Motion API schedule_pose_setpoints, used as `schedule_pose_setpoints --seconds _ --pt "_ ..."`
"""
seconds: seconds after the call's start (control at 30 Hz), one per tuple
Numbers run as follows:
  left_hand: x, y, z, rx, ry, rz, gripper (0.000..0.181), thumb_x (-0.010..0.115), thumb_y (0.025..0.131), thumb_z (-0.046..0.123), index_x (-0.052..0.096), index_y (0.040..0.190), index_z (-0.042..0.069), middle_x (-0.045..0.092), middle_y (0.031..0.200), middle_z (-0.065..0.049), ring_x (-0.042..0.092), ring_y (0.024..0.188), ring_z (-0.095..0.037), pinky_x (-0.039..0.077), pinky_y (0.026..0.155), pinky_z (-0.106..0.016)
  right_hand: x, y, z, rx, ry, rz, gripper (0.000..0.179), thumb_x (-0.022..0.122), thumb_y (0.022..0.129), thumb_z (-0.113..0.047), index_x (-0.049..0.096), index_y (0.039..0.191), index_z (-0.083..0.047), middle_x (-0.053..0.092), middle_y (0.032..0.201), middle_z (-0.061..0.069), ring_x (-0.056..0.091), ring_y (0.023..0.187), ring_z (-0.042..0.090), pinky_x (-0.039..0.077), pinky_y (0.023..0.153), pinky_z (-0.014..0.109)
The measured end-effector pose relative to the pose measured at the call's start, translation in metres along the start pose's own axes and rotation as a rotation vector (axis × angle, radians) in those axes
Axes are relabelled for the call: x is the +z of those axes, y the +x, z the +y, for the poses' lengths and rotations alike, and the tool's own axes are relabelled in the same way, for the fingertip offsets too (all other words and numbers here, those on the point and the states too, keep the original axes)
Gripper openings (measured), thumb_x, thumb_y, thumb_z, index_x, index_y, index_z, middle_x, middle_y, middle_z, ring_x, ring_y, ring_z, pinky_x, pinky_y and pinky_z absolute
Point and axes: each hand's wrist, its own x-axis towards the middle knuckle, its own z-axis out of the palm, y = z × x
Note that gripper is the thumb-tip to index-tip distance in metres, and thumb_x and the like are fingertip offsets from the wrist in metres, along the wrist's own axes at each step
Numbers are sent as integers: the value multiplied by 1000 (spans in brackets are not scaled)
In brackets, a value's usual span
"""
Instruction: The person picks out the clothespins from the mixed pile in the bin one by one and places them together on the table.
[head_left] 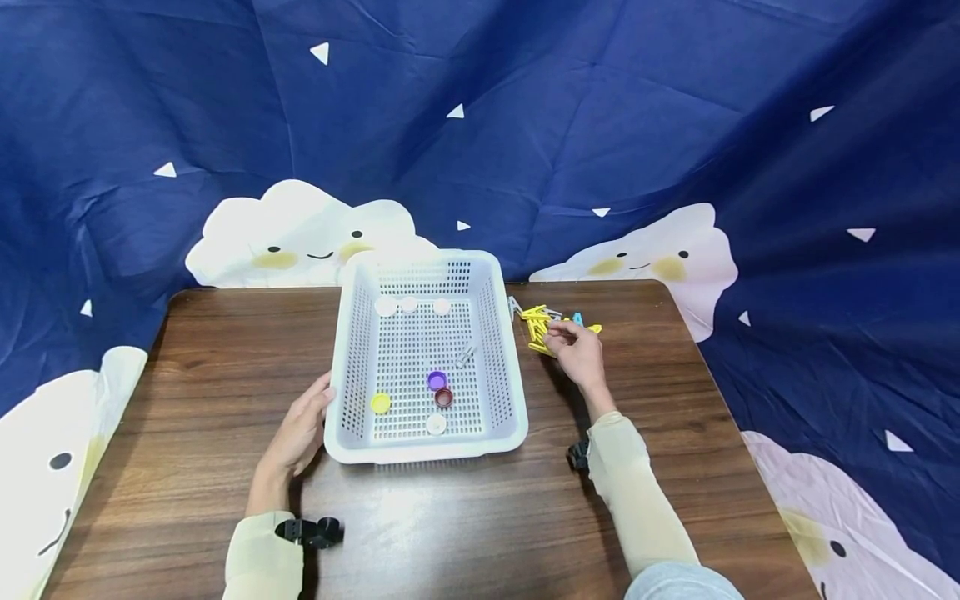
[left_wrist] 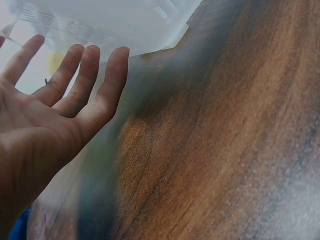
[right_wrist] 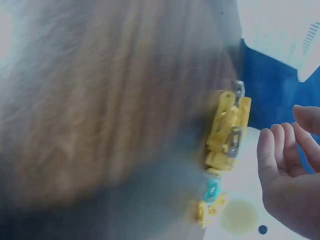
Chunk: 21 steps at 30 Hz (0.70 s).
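A white perforated basket (head_left: 348, 342) stands mid-table. My left hand (head_left: 302, 423) is at its left side, fingertips at the outer wall; in the left wrist view the fingers are spread and gently bent below the basket (left_wrist: 150, 30). Inside lie a purple cap (head_left: 437, 381), a dark red cap (head_left: 444, 397), a yellow cap (head_left: 381, 403), several white or pale caps and a grey clothespin (head_left: 465, 357). To the right, my right hand (head_left: 579, 354) hovers at a pile of yellow clothespins (head_left: 537, 329), fingers loosely bent. Between them nothing shows in the right wrist view.
Grey clothespins (head_left: 513, 307) and a blue clothespin (head_left: 577, 318) lie among the yellow ones, close to the basket's right side. The brown wooden table (head_left: 465, 533) ends at the back against a dark blue curtain (head_left: 480, 100) with white cloud faces.
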Motion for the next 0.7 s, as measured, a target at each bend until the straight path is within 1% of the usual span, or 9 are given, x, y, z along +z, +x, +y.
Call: schedule_pose_setpoints --seconds 0.1,0.27,0.4,0.5,0.57,0.7 --pt "0 0 0 1 1 -3 61 40 110 33 23 159 1 31 153 -34 60 117 -14 54 90 -36 2 1 -6 -27 44 -10 25 74 87 0 73 112 7 73 99 21 66 89 22 48 75 14" --pt "-1 1 0 6 1 -7 60 39 111 32 23 159 0 33 152 -34 60 117 -15 54 90 -36 4 1 -16 -60 55 -22 27 75 88 0 72 113 8 72 100 21 65 90 24 49 76 16" --pt "-1 1 0 -3 0 -6 60 39 111 32 23 159 0 31 153 -34 59 118 -14 54 91 -35 6 1 -21 -74 84 -29 27 75 87 1 72 113 9 72 100 23 65 89 23 48 74 14" --pt "-1 1 0 -7 1 -4 61 39 111 33 22 160 1 29 154 -35 60 117 -14 54 90 -35 7 -1 -29 -81 109 -39 28 75 87 3 70 113 11 71 102 27 64 90 24 47 75 13" --pt "-1 1 0 -7 0 -5 61 39 111 33 22 160 1 29 154 -35 60 117 -14 54 90 -36 5 -4 -41 -88 127 -57 29 75 87 5 69 114 13 70 103 29 64 92 28 47 75 14" --pt "0 1 0 -8 -2 -3 62 40 110 34 23 159 1 29 154 -34 60 117 -14 54 91 -35 -1 -13 -70 -107 170 -122 31 73 87 7 67 116 14 67 106 32 63 97 35 48 77 17"
